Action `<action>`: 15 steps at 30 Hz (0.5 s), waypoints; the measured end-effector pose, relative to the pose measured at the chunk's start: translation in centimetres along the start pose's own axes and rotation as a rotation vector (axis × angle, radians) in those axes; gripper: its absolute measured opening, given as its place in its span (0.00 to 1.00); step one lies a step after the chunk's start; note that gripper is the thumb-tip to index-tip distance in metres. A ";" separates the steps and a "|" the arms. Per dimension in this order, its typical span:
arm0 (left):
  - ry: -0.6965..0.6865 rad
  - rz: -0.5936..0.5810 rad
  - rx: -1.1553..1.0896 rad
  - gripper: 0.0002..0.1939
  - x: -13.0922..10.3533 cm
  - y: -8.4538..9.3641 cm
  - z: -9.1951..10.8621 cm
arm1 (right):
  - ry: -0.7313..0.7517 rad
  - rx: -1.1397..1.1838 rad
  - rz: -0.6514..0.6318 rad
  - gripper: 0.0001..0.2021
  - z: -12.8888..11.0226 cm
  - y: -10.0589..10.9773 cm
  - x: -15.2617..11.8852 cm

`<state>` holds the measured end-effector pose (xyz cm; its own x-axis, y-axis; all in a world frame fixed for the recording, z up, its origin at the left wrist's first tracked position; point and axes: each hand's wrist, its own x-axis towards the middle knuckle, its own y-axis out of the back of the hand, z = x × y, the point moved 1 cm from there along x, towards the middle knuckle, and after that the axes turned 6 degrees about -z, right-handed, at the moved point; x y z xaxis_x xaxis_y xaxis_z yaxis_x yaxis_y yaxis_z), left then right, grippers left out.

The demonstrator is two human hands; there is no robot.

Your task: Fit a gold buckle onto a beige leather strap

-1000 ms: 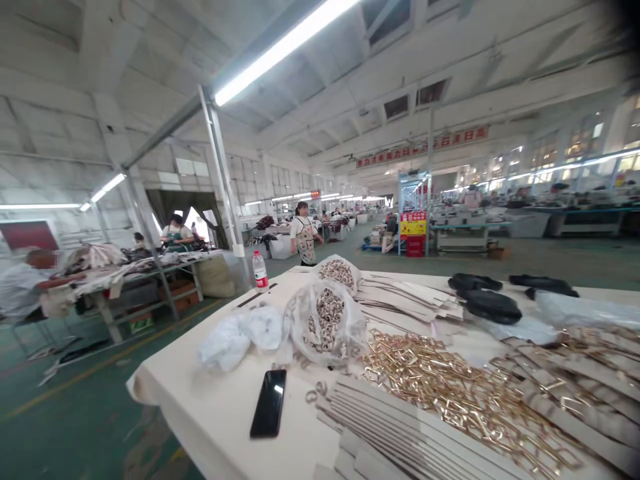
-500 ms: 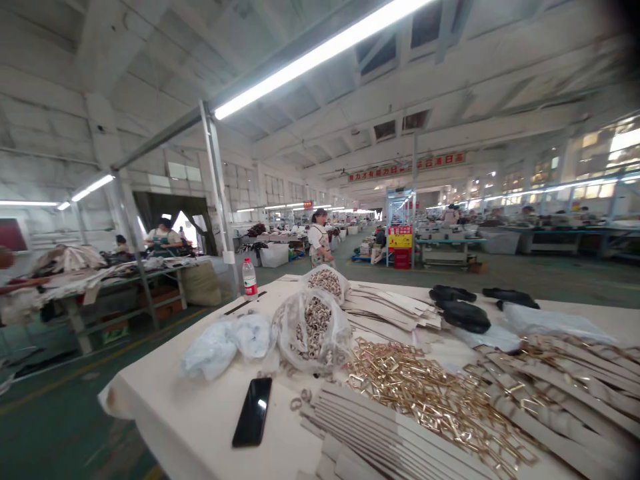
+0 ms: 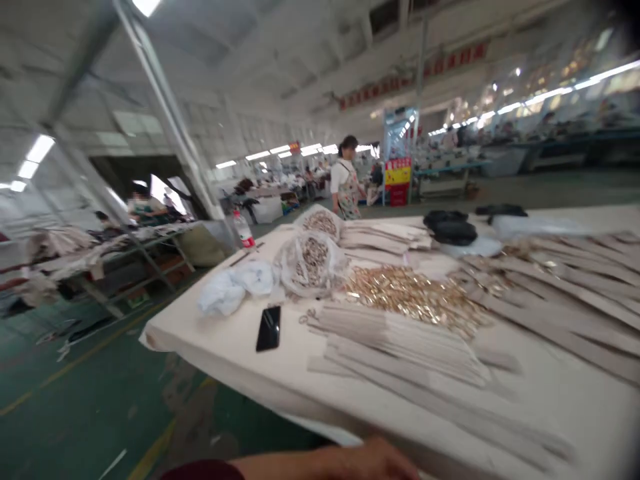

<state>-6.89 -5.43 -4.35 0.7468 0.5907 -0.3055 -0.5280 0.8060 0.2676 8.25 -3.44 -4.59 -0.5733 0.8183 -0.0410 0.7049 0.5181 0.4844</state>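
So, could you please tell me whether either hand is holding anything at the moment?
It cannot be told: only one hand shows at the frame's bottom edge, its fingers cut off.

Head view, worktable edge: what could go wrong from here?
1. The black smartphone lies flat near the pale worktable's near-left edge; a sweep of the arm could knock it off.
2. The heap of loose gold metal buckles touches the stacked beige straps; pulling straps may drag buckles along.
3. One hand barely shows at the bottom edge, blurred.

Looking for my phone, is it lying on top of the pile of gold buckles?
No, the phone lies flat on bare table left of the gold buckles, apart from them.
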 end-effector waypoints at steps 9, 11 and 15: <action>0.116 0.198 -0.162 0.14 3.2 -2.2 -3.5 | -0.571 0.717 0.178 0.21 6.9 -2.6 -8.7; 0.130 0.199 -0.149 0.15 3.0 -2.5 -3.3 | -0.580 0.740 0.196 0.20 6.7 -2.5 -9.1; 0.134 0.217 -0.023 0.13 2.7 -3.3 -2.5 | -0.571 0.830 0.154 0.16 6.5 -2.2 -9.7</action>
<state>-4.20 -6.37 -8.35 0.5554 0.7486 -0.3622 -0.6804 0.6595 0.3196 14.97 -10.88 -10.94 -0.3204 0.7744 -0.5455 0.9457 0.2287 -0.2308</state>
